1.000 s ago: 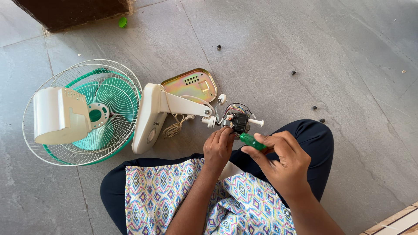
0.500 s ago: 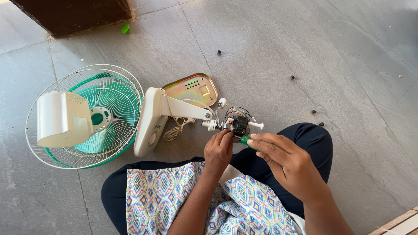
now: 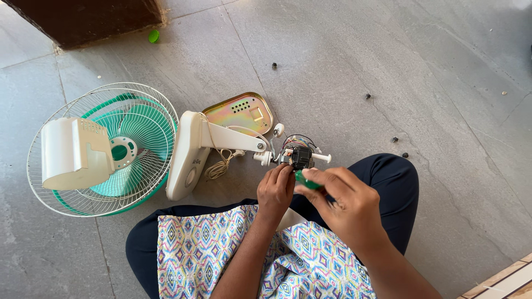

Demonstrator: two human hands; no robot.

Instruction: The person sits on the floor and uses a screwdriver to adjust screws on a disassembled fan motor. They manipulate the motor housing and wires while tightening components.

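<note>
Right hand [image 3: 346, 205] fingers pinch a green screwdriver handle [image 3: 306, 180], tip toward the fan motor [image 3: 300, 156] just beyond; left hand [image 3: 275, 188] fingers curl closed against the motor's near side, white fan stand [image 3: 191, 152] farther left

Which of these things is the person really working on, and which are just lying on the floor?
In use:
- fan motor, steadied by the left hand
- green-handled tool in the right hand
- white fan stand, joined to the motor

Lying about:
- fan cage with green blades
- white motor cover resting on the cage
- metal plate
- small dark screws
- green cap
</note>
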